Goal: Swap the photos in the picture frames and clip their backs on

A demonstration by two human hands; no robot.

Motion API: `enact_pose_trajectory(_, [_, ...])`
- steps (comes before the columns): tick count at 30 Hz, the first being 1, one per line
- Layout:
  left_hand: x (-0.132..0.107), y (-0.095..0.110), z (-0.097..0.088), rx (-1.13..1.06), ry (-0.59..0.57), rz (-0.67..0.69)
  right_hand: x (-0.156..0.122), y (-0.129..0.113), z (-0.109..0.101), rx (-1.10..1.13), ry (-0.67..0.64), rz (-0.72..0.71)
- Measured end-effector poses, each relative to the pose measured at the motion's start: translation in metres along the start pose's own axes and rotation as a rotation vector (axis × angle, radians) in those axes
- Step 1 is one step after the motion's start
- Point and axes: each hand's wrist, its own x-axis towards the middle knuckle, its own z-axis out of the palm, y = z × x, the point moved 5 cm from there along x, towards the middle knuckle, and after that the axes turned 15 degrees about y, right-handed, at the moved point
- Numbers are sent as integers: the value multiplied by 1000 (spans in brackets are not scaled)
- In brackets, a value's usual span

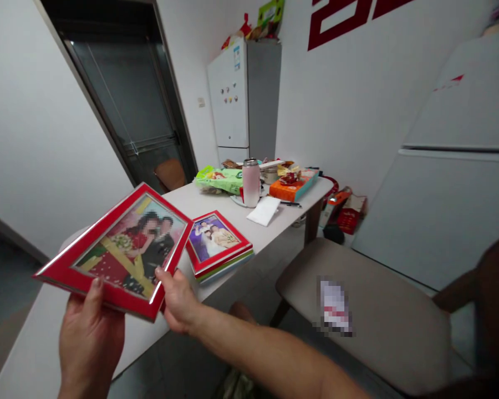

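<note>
A tall white fridge [228, 94] is being seen against the far wall, and a beige chair [357, 310] is being seen to the right of a white table [199, 202]. A red photo frame [128, 249] is being held tilted in the air by 2 hands, over the table's near end. Its lower edge is being pinched by the left hand [90, 338], with the thumb on the front and the fingers hidden behind. Its right edge is being pinched by the right hand [178, 299], with the thumb pressed on the front. A stack of red frames [218, 246] is being borne by the table just beyond the held frame. Farther along, a green bag [218, 180], an orange box [293, 185], a pink flask [251, 183], a white paper [264, 210] and a pen [290, 204] are being carried by the table.
</note>
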Motion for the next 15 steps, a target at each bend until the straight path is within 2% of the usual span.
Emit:
enact_pose_trajectory(2, [-3,-4,17,-40,-23,-34,10,-48,-16,-29,33,-203])
enact_pose_trajectory(3, [-5,-8,26,-60,-52,-61,17,-73,-27,-119,54,-296])
enact_pose_trajectory(5, [-11,-21,49,-157,-156,-177,31,-117,-51,-413,87,-423])
enact_pose_trajectory(7, [-22,-37,73,-258,-283,-318,47,-146,-76,-730,98,-485])
enact_pose_trajectory(9, [-34,-51,93,-263,-357,-393,63,-164,-99,-860,124,-502])
enact_pose_trajectory(11, [-43,-64,105,-158,-373,-379,76,-171,-117,-919,161,-506])
enact_pose_trajectory(15, [-57,-81,118,-40,-381,-389,94,-171,-133,-1041,221,-508])
